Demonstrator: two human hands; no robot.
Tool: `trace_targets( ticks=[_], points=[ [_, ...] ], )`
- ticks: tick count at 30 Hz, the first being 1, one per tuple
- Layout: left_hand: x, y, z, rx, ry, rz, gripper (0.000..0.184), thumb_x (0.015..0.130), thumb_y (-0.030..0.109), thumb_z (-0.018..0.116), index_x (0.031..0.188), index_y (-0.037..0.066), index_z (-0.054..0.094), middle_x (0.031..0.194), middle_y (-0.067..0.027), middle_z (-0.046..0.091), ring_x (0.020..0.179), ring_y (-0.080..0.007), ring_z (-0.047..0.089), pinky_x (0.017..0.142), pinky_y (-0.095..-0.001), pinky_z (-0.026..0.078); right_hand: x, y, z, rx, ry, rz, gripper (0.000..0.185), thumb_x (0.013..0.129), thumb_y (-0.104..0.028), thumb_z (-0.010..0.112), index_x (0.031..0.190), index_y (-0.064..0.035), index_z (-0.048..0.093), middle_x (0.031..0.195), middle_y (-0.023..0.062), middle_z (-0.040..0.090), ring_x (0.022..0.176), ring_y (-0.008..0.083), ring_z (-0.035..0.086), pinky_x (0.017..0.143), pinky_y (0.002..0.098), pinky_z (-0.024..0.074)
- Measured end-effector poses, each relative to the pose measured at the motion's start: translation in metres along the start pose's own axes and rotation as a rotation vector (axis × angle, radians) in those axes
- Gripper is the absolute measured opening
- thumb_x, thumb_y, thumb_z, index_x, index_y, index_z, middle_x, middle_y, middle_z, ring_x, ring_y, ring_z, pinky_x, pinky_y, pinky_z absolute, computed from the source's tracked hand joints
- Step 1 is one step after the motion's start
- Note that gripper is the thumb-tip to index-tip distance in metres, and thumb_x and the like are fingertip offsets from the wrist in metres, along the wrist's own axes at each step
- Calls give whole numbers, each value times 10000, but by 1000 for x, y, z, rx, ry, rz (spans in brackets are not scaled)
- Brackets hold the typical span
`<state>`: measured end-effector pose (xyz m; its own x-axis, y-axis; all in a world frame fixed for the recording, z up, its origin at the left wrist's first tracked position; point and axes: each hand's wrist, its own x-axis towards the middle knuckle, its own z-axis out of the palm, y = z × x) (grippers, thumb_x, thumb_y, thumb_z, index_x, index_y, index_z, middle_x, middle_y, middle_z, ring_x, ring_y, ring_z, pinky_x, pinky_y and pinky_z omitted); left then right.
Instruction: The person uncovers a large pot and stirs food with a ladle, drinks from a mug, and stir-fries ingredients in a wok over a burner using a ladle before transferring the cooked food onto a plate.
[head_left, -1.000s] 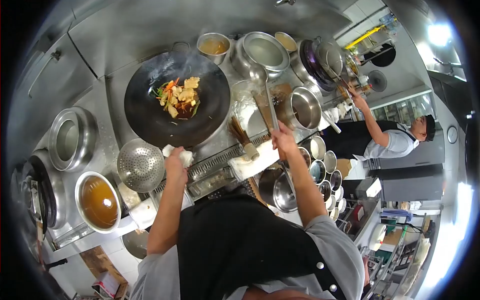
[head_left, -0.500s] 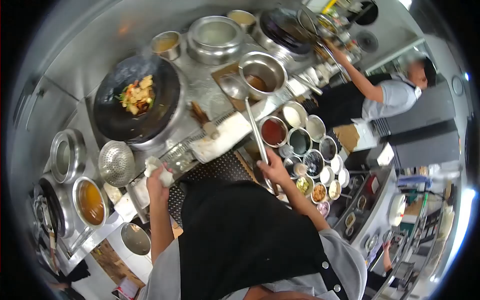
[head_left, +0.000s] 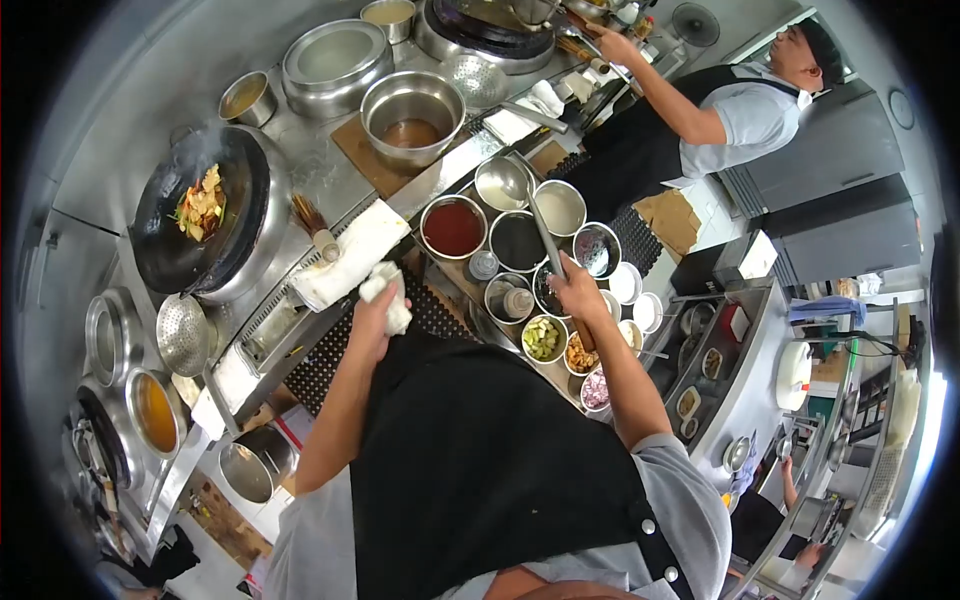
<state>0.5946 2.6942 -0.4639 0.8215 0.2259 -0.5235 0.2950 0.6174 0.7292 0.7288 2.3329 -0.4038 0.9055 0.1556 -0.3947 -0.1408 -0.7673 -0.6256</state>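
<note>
Centrally in the head view, two bare hands are recorded. Left hand (head_left: 369,325): closed around a wadded white cloth (head_left: 392,297), held between stove edge and apron. Right hand (head_left: 578,288): fingers wrapped on the handle of a long ladle (head_left: 546,238), its bowl placed over or in a steel container (head_left: 480,190); whether contents are touched cannot be told. Adjacent: red sauce (head_left: 452,228), a dark-filled container (head_left: 517,242), chopped green pieces (head_left: 543,339). Far left: black wok (head_left: 165,262), with cooked food (head_left: 202,205) heaped inside and vapour rising; neither hand is near it.

Risks, as judged: scorching could be caused by heat if the wok is left unattended; sauces could be mixed by drips from the ladle; closely set containers could be knocked by its low-carried handle.
</note>
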Motion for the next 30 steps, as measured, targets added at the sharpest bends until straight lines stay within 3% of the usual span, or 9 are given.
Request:
trace_targets(
  ticks=[2,4,6,8,10,15,19,28,30],
  points=[
    [29,-1,16,169,-109,43,276,950,177,723,1185,52,650,935,-29,674,749,-132,656,649,-303,541,17,24,8,-13,-7,-11,684,930,-231,666,1518,36,440,1105,335,692,1079,450,694,922,473,521],
    [58,3,36,350,-89,37,284,913,193,761,1142,50,674,903,-27,686,767,-129,656,668,-301,523,26,39,17,-32,39,-109,679,924,-224,667,1514,31,447,1108,345,685,1083,463,683,925,486,517],
    [92,12,59,573,-78,77,333,902,204,777,1171,20,708,973,-47,731,846,-146,686,731,-317,534,31,51,27,-15,96,-202,660,913,-219,676,1507,-16,474,1102,352,680,1085,470,674,937,496,522],
    [138,7,78,703,-85,239,375,885,253,788,1151,-4,727,1041,-112,766,913,-234,719,826,-373,547,30,45,28,-79,101,-137,655,909,-216,677,1504,-28,479,1075,352,683,1068,480,675,925,512,532],
    [170,25,106,1110,-96,273,489,868,401,774,1187,33,728,1129,-207,749,1043,-341,722,899,-432,545,29,44,29,-97,110,-146,636,904,-213,677,1486,-33,494,1051,355,682,1042,496,673,906,534,539],
    [251,21,151,1584,10,388,497,857,465,766,1145,61,737,1138,-202,741,1087,-377,698,940,-476,546,25,30,24,-87,55,-142,653,910,-214,667,1502,-33,459,1030,359,679,1008,516,667,875,551,536],
    [278,27,171,1762,-117,279,544,854,500,751,1195,79,709,1223,-186,719,1166,-383,667,981,-495,536,24,26,25,-69,41,-143,651,922,-193,658,1506,-4,440,1058,377,668,1043,525,654,907,544,527],
    [288,28,176,1710,-151,242,506,838,491,784,1165,110,724,1151,-158,746,1105,-365,694,955,-511,537,20,10,20,31,-22,-48,639,914,-177,685,1484,20,472,1158,347,673,1124,497,650,961,492,520],
    [290,23,172,1694,-154,260,495,841,489,783,1153,108,729,1141,-160,748,1096,-365,697,951,-510,537,25,15,33,23,48,-142,622,925,-167,673,1491,-4,475,1217,350,656,1161,485,641,959,483,518]
  ],
)
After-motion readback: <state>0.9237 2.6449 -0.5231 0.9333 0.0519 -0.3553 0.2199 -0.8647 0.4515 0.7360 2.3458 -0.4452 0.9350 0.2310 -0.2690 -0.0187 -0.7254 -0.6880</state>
